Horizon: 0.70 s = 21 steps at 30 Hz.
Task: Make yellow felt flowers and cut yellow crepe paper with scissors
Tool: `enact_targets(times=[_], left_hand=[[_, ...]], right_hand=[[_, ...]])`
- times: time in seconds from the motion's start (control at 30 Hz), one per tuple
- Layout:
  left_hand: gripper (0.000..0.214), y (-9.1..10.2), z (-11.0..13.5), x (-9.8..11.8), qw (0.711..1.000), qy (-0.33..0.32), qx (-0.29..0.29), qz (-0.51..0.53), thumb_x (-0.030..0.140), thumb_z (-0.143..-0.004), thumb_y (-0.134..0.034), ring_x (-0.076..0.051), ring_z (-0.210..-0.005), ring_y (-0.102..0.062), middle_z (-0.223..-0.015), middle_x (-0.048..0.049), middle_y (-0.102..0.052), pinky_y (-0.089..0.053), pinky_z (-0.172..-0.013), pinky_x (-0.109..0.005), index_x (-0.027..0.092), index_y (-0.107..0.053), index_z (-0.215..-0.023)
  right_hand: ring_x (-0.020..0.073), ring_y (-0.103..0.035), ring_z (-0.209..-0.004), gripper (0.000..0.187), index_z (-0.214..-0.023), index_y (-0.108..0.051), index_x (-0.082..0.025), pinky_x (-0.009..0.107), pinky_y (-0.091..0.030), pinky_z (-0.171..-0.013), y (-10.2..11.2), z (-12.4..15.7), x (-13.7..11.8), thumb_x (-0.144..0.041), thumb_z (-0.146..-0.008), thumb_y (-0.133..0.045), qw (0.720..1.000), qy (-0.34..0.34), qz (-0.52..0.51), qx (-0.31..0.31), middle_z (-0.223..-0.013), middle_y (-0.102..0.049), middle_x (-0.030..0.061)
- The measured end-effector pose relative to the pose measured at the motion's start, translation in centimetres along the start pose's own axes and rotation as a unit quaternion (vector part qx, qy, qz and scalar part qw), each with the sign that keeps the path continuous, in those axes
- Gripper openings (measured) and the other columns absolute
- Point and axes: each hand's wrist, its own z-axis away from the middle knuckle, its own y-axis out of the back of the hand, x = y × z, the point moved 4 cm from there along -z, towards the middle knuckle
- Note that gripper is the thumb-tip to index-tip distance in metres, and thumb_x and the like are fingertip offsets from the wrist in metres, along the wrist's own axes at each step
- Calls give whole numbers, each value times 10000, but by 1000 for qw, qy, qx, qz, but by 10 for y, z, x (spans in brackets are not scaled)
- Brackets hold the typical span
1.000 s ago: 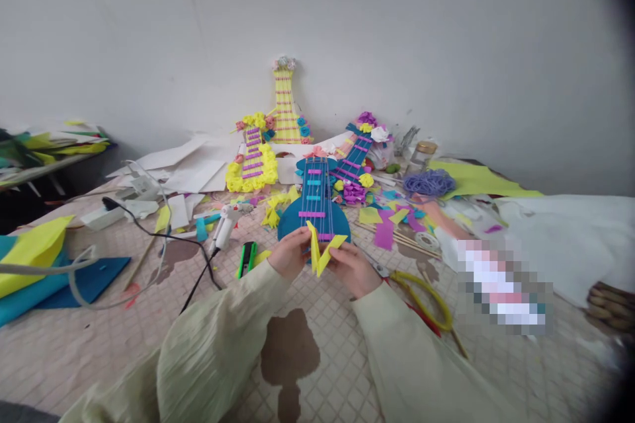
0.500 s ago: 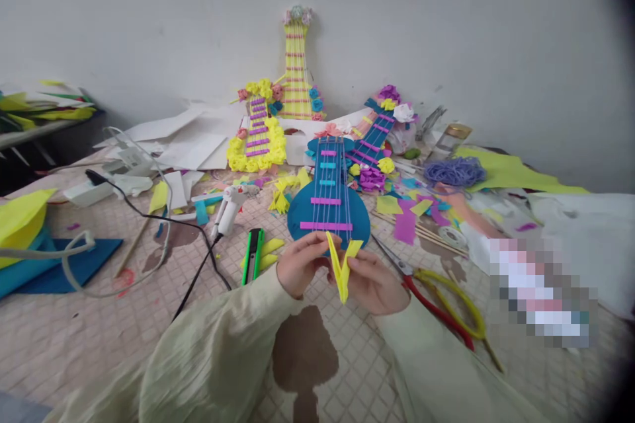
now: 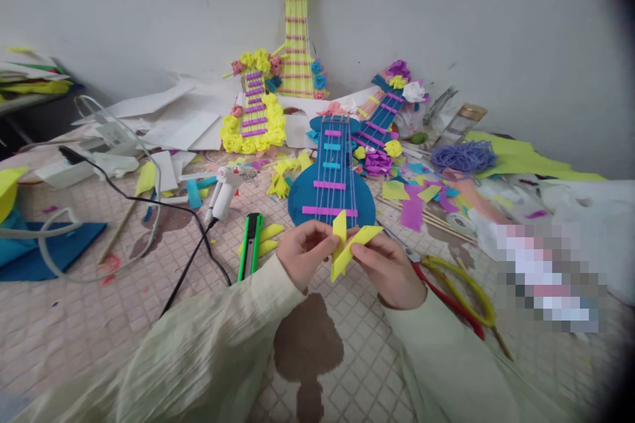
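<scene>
My left hand (image 3: 302, 252) and my right hand (image 3: 391, 268) both pinch a folded yellow foam strip (image 3: 347, 246), held just above the floor in front of me. The strip bends into a V between my fingers. Right behind it lies a blue foam guitar (image 3: 331, 195) with pink and turquoise bars and strings. Both arms wear pale green sleeves.
A green utility knife (image 3: 251, 244) and a white glue gun (image 3: 225, 192) with a black cord lie left of the hands. Scissors with red and yellow handles (image 3: 454, 291) lie to the right. Yellow guitars (image 3: 255, 112), foam scraps and white sheets crowd the wall side.
The view has tipped down and the hands appear lower in the frame. The strip has been turned between my fingers, its right arm now pointing out to the right.
</scene>
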Motion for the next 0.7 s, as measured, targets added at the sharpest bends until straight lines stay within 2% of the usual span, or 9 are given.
enact_targets(times=[0.23,0.33,0.43,0.5,0.6,0.7], left_hand=[[109,2,-1,4,998,-29,16,-49,239,-626,-613,-74,-457,-472,-509,32,-530,-373,-446,-201,147,-557,-613],[76,8,-2,11,995,-70,40,-65,229,-634,-607,-84,-494,-501,-551,22,-573,-409,-480,-211,154,-596,-640],[90,13,-4,17,985,-113,56,-117,228,-647,-608,-118,-609,-562,-662,-13,-643,-450,-565,-235,158,-647,-689],[106,14,-6,18,979,-127,47,-150,226,-656,-607,-136,-658,-579,-706,-31,-661,-459,-609,-251,157,-667,-708],[122,13,-7,16,970,-142,29,-195,246,-667,-603,-138,-636,-573,-711,-41,-665,-450,-573,-249,162,-680,-712],[157,13,-8,10,964,-139,28,-225,285,-674,-600,-116,-560,-540,-711,-43,-664,-413,-487,-225,163,-676,-739]], right_hand=[[180,-591,-694,95,-741,-689,-216,314,-474,-634,-1,0,-11,-285,-699,-639,995,16,96,23,-697,-655,22],[159,-585,-603,93,-686,-670,-200,293,-470,-574,0,-1,-18,-283,-698,-632,987,8,160,30,-618,-641,12],[135,-557,-513,152,-612,-633,-186,273,-447,-523,2,-3,-18,-295,-715,-612,976,-23,217,6,-530,-605,-1],[132,-550,-508,182,-602,-615,-181,272,-440,-524,3,-3,-16,-307,-731,-591,970,-28,242,-14,-524,-592,-4],[136,-547,-528,181,-632,-615,-178,279,-435,-534,3,-3,-12,-310,-745,-567,965,-26,257,-42,-548,-589,-1],[137,-541,-527,173,-624,-620,-177,281,-430,-533,2,-3,-12,-302,-733,-572,966,-30,255,-40,-544,-588,-1]])
